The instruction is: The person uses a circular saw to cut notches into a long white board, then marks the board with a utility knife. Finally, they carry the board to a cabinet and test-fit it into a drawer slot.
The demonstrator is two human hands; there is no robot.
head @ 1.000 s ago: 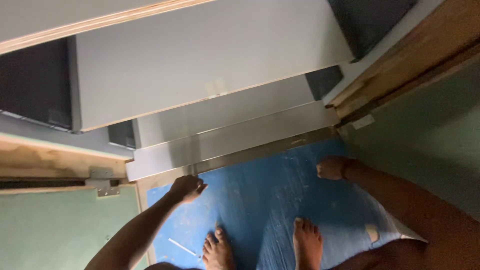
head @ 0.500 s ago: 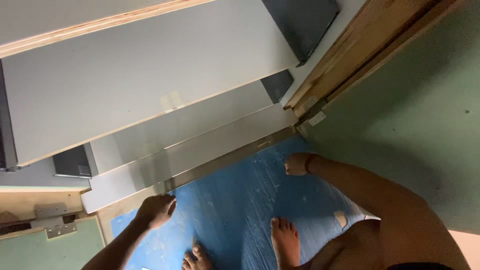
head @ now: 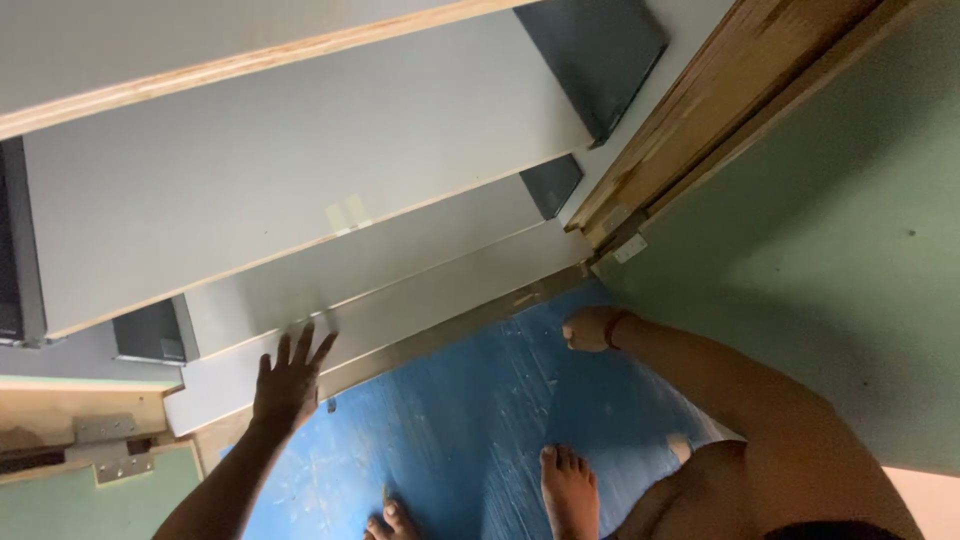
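Left hand [head: 290,380] open, fingers spread wide, palm down over the lowest grey shelf board [head: 400,320], holding nothing; touching or just above, cannot tell. Right hand [head: 588,328] closed in a fist, grip narrow around nothing visible, hovering above the blue floor [head: 450,440] near the right end of that board. 3 grey boards stacked stepwise, the widest grey panel [head: 300,170] far and above. Wooden door frame [head: 700,120] to the right, green wall [head: 830,260] beside it. 2 bare feet [head: 570,490] near, on the blue floor. Metal hinge [head: 110,450] at near left.
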